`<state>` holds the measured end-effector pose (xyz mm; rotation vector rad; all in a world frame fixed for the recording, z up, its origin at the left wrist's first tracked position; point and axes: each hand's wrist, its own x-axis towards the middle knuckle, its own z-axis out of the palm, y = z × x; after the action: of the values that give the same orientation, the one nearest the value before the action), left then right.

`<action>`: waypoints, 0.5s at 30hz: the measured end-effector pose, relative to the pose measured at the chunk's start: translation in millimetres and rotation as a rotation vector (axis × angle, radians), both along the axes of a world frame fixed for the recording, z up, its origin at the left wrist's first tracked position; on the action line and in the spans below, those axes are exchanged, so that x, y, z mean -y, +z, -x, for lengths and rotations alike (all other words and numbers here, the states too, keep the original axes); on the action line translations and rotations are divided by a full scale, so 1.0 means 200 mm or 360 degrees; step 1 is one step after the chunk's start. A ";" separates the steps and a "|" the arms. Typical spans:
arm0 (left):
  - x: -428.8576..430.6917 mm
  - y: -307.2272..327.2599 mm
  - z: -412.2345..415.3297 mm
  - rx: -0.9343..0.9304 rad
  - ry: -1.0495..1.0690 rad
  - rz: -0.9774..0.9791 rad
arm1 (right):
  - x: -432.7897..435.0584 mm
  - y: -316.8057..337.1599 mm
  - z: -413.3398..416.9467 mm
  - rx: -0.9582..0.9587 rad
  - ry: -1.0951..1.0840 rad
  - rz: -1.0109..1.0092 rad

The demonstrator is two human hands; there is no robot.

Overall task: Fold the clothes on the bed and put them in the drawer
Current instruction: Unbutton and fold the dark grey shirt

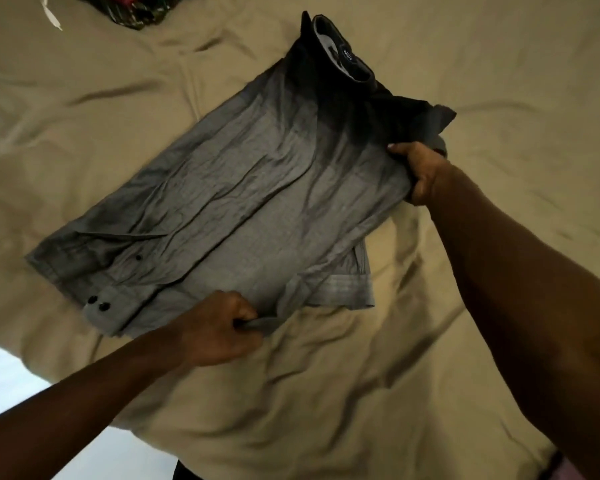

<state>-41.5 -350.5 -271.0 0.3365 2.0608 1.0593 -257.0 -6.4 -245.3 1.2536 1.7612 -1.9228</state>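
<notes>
A grey shirt (243,202), darkening toward its collar, lies creased on the bed (361,393). The left hand (219,329) grips its six-o'clock hem; the right hand (421,174) grasps its three-o'clock edge.

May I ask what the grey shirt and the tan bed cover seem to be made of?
The grey shirt looks like thin woven cotton or a blend, matt, given its fine sharp creases. The tan bed cover looks like soft matt woven cloth, with broad wrinkles.
</notes>
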 end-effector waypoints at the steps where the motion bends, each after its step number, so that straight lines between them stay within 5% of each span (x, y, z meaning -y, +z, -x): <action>1: 0.02 0.01 0.01 0.0232 0.0277 -0.0114 | 0.00 0.01 0.04 0.0075 0.0002 0.0072; 6: 0.07 0.07 -0.02 0.0922 0.1387 -0.0436 | 0.19 0.05 0.27 0.0137 -0.0390 0.0278; 11: 0.09 -0.03 -0.12 0.1300 0.1701 -0.0494 | 0.48 -0.09 0.34 0.0022 -0.0146 0.0250; 15: 0.11 -0.06 -0.12 0.1301 0.1832 -0.0538 | 0.60 -0.19 0.32 -0.0182 -0.0018 0.0073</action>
<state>-17.0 -373.4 -282.2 -1.0936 1.2044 1.7868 -321.5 -126.0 -284.1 1.1623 1.7559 -2.0672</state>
